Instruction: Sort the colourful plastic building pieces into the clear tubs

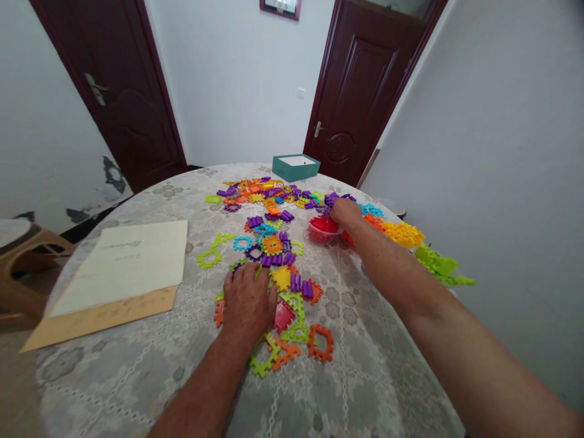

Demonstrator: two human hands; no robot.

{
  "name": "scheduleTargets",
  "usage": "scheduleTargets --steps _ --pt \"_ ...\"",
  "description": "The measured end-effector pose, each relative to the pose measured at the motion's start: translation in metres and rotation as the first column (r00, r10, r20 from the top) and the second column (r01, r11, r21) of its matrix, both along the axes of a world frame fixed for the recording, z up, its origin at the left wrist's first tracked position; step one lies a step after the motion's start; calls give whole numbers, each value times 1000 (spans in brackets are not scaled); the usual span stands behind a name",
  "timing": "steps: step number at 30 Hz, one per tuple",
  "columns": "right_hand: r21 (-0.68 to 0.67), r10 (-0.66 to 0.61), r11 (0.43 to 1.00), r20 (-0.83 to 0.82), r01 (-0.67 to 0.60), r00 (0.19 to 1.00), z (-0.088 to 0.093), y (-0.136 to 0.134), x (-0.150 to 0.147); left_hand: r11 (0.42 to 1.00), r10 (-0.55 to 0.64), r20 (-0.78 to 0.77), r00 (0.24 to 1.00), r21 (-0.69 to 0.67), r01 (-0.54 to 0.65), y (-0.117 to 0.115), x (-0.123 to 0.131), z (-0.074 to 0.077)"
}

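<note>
Colourful plastic interlocking pieces (274, 243) lie scattered over a round table with a lace cloth (347, 365). My left hand (247, 299) rests palm down on the near pieces, fingers together and a little curled over them. My right hand (345, 212) reaches far across, fingers closed among purple pieces (332, 198) right behind a small clear bowl of red pieces (323, 228). What its fingers hold is hidden. An orange frame piece (321, 342) and a red triangle (283, 316) lie just right of my left hand.
Sorted heaps of blue (371, 211), orange (375, 222), yellow (404, 233) and green pieces (440, 266) line the table's right edge. A teal box (295, 166) stands at the far edge. Paper sheets (123, 261) lie left. Two dark doors (360, 91) stand behind; a chair (27, 255) is at left.
</note>
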State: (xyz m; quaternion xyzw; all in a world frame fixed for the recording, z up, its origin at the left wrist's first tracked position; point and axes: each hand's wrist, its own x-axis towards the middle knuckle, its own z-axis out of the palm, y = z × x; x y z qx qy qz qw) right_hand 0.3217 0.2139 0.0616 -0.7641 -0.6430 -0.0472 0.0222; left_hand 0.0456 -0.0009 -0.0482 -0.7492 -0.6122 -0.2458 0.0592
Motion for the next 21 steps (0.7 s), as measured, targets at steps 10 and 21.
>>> scheduleTargets --steps 10,21 --pt "15 -38 999 -22 38 999 -3 9 9 1000 1 -2 1000 -10 -1 -1 1 2" --pt "66 127 989 72 -132 989 -6 13 26 999 2 -33 999 -34 -3 -3 1 6"
